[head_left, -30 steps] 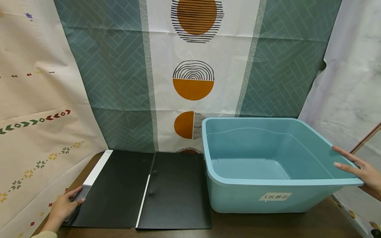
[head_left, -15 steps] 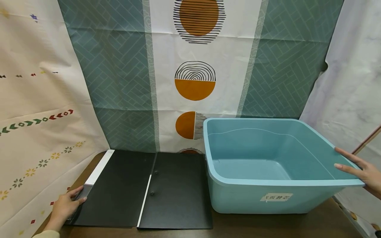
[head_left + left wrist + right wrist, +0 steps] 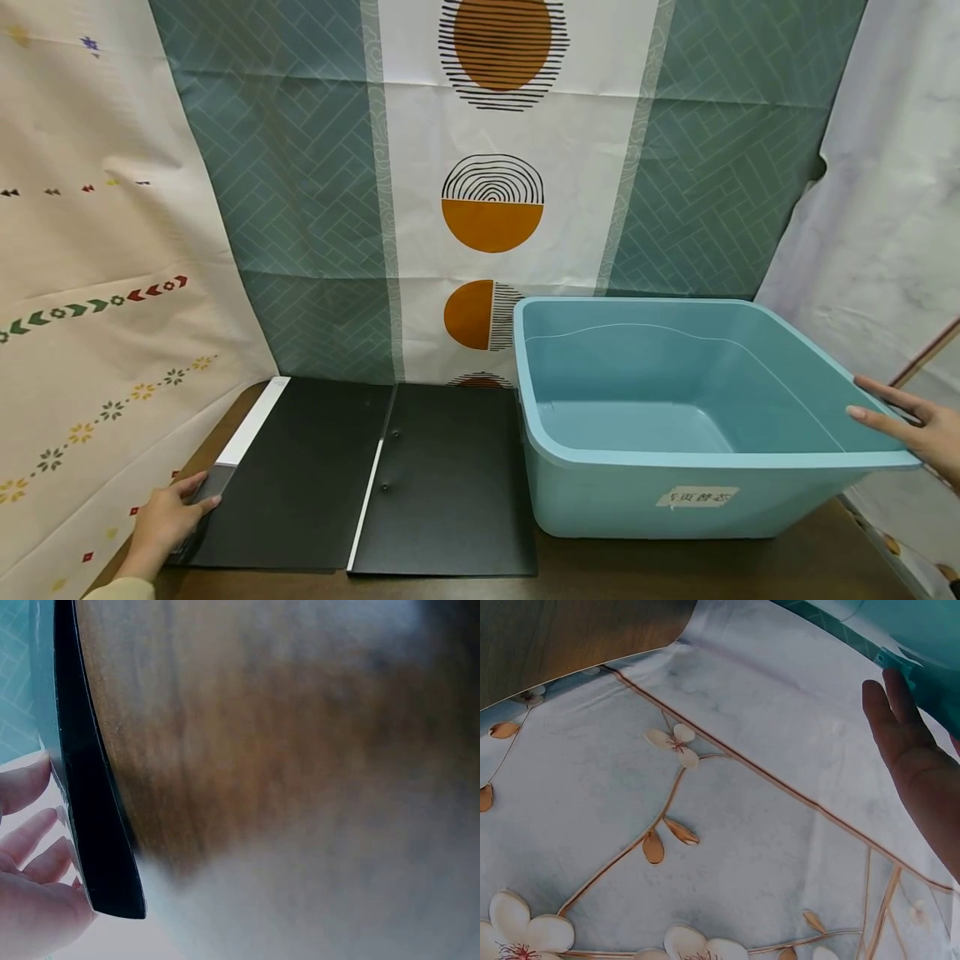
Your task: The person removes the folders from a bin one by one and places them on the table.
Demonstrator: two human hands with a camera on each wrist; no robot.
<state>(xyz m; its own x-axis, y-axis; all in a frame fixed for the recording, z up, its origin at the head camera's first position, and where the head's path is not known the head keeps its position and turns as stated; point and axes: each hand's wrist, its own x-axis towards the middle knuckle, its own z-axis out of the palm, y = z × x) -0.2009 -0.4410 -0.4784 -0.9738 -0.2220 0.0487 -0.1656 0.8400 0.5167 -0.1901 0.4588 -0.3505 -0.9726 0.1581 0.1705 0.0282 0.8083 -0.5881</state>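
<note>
Two black binders (image 3: 294, 475) lie flat side by side on the left part of a brown table. My left hand (image 3: 167, 512) holds the lower left corner of the left one, at its white and grey spine (image 3: 247, 429). Its fingertips meet the binder's side in the left wrist view. To the right stands a large light blue plastic tub (image 3: 637, 500), with nothing visible inside. My right hand (image 3: 918, 425) grips the tub's right rim; in the right wrist view some fingers (image 3: 911, 742) lie outside, below the rim.
The second binder (image 3: 446, 492) reaches close to the tub's left wall. A patterned cloth (image 3: 491, 125) hangs behind the table (image 3: 645, 567). Patterned sheets (image 3: 97, 250) rise at the left, and a white floral sheet (image 3: 862, 250) hangs at the right.
The head view has shifted slightly. My right hand's fingertips have moved a little to the right along the tub's rim. The left hand, binders and tub look unmoved.
</note>
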